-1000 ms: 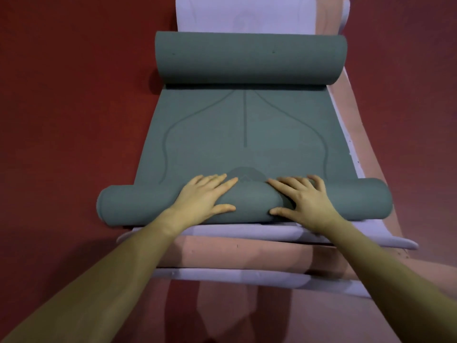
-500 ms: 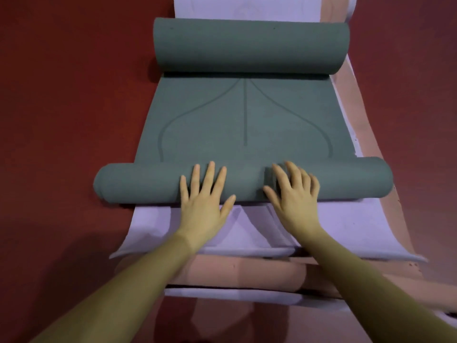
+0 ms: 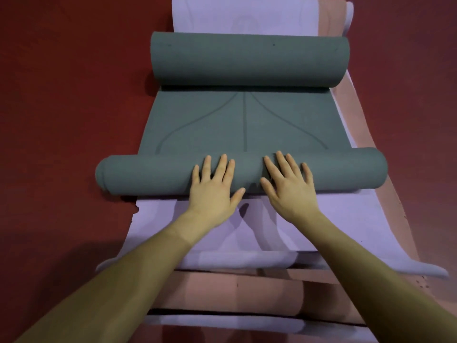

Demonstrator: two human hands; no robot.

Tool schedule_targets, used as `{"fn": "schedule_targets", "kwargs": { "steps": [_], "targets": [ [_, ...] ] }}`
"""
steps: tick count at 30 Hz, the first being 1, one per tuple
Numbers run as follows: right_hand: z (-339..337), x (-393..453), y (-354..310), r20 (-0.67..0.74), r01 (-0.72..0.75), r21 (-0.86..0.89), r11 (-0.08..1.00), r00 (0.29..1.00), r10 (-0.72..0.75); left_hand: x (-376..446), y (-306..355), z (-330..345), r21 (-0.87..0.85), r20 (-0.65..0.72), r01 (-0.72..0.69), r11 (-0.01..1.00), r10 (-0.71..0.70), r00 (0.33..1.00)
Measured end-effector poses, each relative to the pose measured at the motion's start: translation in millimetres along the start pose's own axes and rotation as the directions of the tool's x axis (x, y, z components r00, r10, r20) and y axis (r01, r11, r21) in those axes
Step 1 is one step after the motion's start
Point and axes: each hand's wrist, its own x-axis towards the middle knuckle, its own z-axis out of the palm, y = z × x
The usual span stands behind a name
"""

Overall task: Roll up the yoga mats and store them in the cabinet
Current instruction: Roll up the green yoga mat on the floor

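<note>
A grey-green yoga mat (image 3: 244,125) lies on top of a stack of mats, curled at both ends. Its near roll (image 3: 148,175) runs across the middle of the view, and a thicker far roll (image 3: 249,59) sits beyond the flat stretch. My left hand (image 3: 214,186) presses flat on the near roll with fingers spread and straight. My right hand (image 3: 288,185) presses beside it the same way. Under the green mat a lilac mat (image 3: 346,216) is uncovered, and a pink mat (image 3: 235,290) lies beneath that.
The mats lie on a dark red floor (image 3: 61,107) that spreads to the left and right. The near ends of the lilac and pink mats curl up in front of me. No cabinet is in view.
The near roll has travelled away from me and grown thicker. More lilac mat shows in front of it. My hands went from curled over the roll to flat on it.
</note>
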Motion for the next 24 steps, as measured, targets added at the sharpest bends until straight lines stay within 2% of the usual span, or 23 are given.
{"fn": "schedule_targets", "kwargs": {
  "steps": [3, 6, 14, 24],
  "targets": [
    [2.5, -6.5, 9.8, -0.105, 0.057, -0.045, 0.997, 0.993, -0.062, 26.2, -8.1, -9.7, -0.016, 0.006, -0.004, 1.0, 0.004, 1.0],
    [7.0, 1.0, 19.6, -0.111, 0.074, -0.019, 0.997, 0.991, -0.075, 47.5, -14.5, -14.0, -0.007, 0.048, -0.024, 1.0, 0.024, 0.999],
    [-1.7, 72.5, 27.6, 0.184, 0.089, -0.058, 0.994, 0.98, -0.077, 67.8, -38.9, -15.2, 0.093, 0.048, -0.086, 0.992, 0.082, 0.996],
    [5.8, 107.6, 32.7, 0.26, 0.175, -0.219, 0.96, 0.959, -0.116, 100.1, -46.8, -14.0, 0.121, 0.067, -0.042, 0.992, 0.034, 0.997]
  ]
}}
